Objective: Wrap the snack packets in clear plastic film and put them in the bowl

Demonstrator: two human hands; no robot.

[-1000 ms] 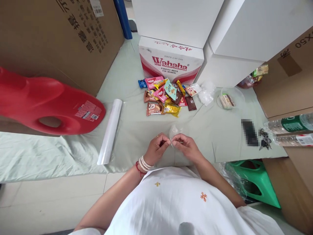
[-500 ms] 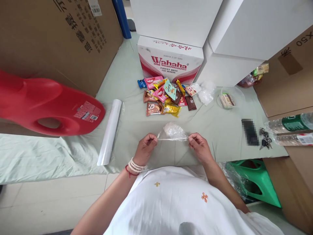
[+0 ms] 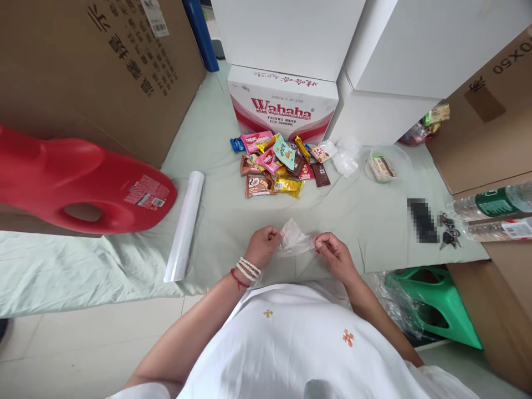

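Note:
Between my two hands a crumpled clear plastic bag [image 3: 295, 239] is held just above the cloth-covered table. My left hand [image 3: 265, 245], with beaded and red bracelets at the wrist, pinches the bag's left side. At the right side, my right hand [image 3: 332, 252] pinches its edge between thumb and fingers. Beyond the bag lies a pile of wrapped snacks [image 3: 272, 166] in pink, brown, yellow and blue packets. Another crumpled clear plastic bag [image 3: 346, 158] rests to the right of the pile.
A printed water carton [image 3: 285, 105] stands behind the snacks. On the left are a plastic roll [image 3: 185, 227] and a large red jug [image 3: 87, 185]. To the right sit a clear round container [image 3: 401, 166], a blurred-out dark object [image 3: 423, 220], keys [image 3: 450, 238] and plastic bottles [image 3: 496, 204].
My hands have come closer together, the left moving rightward. The bag's edge, stretched taut before, now hangs slacker and more bunched between them.

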